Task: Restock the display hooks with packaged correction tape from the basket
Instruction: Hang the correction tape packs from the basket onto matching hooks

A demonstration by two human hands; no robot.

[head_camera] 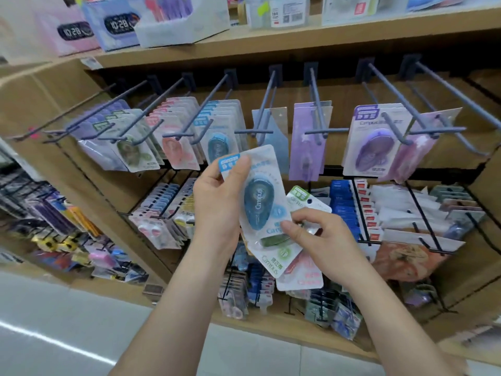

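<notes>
A blue correction tape pack (260, 195) is gripped by the left hand (217, 204) just below the blue-stocked hook (206, 103). A green pack (273, 249) and a pink pack (305, 274), partly covered by it, are pinched by the right hand (321, 236).

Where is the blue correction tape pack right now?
Head view, centre: the left hand holds the blue pack, overlapping the green pack in the right hand.

1. Bright, even overhead indoor light; shadows soft, deepest under the shelf (271, 44).
2. White glare streak on the floor (62, 344), lower left; sheen on packet plastic.
3. Wide-angle bend: hooks (444, 77) and shelf edges bow toward the borders.
4. Print on blue packet (257, 196) and green packet (279, 256) readable; hanging stock slightly blurred, periphery smeared.
</notes>
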